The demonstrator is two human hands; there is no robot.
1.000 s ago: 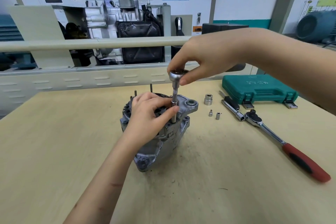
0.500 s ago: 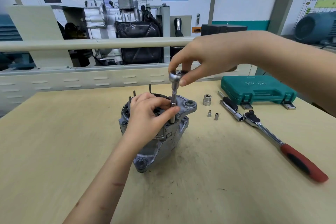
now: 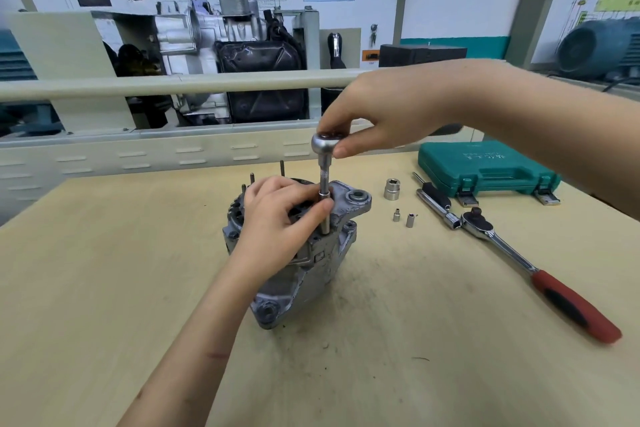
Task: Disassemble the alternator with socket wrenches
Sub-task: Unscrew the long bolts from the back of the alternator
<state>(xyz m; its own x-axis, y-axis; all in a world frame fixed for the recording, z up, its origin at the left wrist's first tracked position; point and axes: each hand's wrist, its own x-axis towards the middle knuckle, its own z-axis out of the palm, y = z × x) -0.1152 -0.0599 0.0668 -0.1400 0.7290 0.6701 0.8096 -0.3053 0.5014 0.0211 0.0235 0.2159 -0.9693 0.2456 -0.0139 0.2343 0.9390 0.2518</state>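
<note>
A grey cast alternator (image 3: 311, 274) stands on end in the middle of the wooden table (image 3: 104, 288). A small chrome ratchet head with an extension bar and socket (image 3: 325, 184) stands upright on the alternator's top face. My right hand (image 3: 377, 114) pinches the ratchet head from above with thumb and fingers. My left hand (image 3: 280, 218) lies over the alternator's top, its thumb and fingers holding the lower end of the extension. Three thin studs (image 3: 282, 168) stick up behind the left hand.
A large ratchet wrench with a red handle (image 3: 540, 274) lies at the right, a black-gripped extension (image 3: 436, 199) beside it. One large socket (image 3: 392, 189) and two small sockets (image 3: 403, 217) lie near the alternator. A closed green tool case (image 3: 485, 166) sits behind.
My right hand's fingers have shifted round the ratchet head, as in a small twist. The left hand and the alternator stay where they were.
</note>
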